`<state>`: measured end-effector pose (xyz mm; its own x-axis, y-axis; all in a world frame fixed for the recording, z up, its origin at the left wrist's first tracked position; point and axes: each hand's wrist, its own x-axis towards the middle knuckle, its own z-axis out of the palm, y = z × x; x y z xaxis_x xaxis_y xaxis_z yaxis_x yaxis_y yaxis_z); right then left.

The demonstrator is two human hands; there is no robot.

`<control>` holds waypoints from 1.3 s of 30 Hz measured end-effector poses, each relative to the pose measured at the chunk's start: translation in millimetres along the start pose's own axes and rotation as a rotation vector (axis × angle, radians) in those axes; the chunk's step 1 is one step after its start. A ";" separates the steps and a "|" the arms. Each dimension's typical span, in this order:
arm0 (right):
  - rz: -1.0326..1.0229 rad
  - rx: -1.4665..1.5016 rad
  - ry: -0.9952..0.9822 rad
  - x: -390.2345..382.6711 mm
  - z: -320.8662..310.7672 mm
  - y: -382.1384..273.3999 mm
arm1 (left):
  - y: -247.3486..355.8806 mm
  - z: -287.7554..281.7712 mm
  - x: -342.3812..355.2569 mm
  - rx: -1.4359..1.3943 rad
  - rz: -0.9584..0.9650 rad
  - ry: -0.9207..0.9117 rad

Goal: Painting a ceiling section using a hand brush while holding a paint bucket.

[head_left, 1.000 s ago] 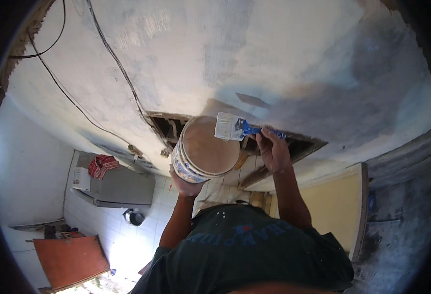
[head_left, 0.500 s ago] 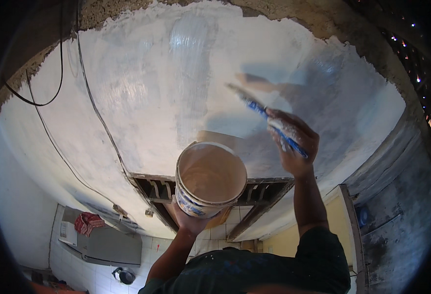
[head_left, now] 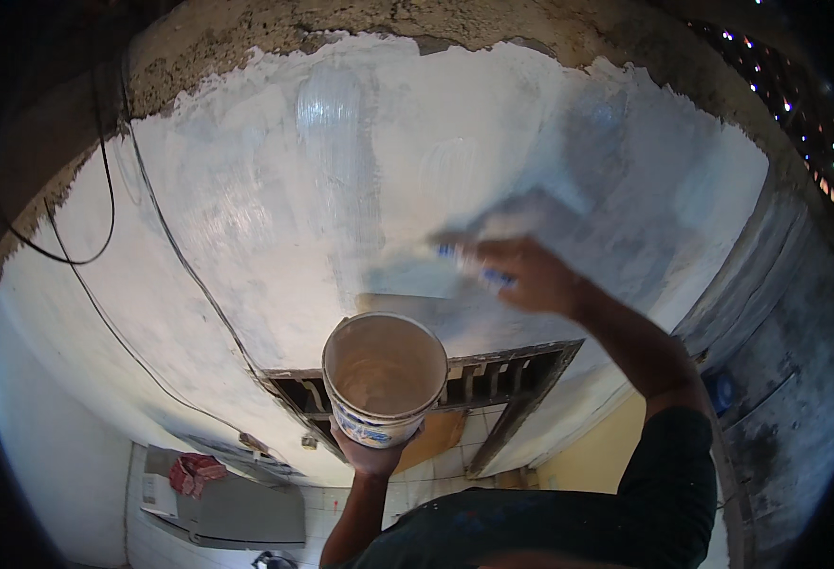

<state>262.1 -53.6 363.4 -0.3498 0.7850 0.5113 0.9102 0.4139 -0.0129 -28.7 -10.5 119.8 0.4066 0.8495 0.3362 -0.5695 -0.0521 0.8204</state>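
Your dark shirt (head_left: 531, 526) is filling the near edge, and your hands are working well apart. Your left hand (head_left: 371, 459) is clasping the bucket (head_left: 379, 431) from beneath, low on its sides. The bucket's round rim is facing up, just left of the middle, in front of the dark-framed opening (head_left: 536, 356); its whitish outside is carrying blue markings, and its inside is looking dull beige. Farther off and to the right, your right hand (head_left: 536, 273) is gripping the paintbrush (head_left: 495, 277). A strip of wall (head_left: 445, 114) is showing between rim and brush, and wide stretches are spreading left, right and far beyond them. The brush is blurring, its handle showing blue; I cannot tell whether its bristles are touching the wall. Cables (head_left: 185, 256) are running down the left, well away from your hands. Farthest off, the white coating is ending raggedly against a rough brown band (head_left: 417, 19).
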 end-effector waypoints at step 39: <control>-0.063 -0.093 0.477 -68.4 27.9 65.1 | 3.8 22.6 0.9 0.227 0.183 0.031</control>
<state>339.1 -67.5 303.6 -0.2843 0.4524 0.8453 0.9141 0.3937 0.0968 -14.3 -21.9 133.7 0.2878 0.8305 0.4769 -0.4559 -0.3191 0.8309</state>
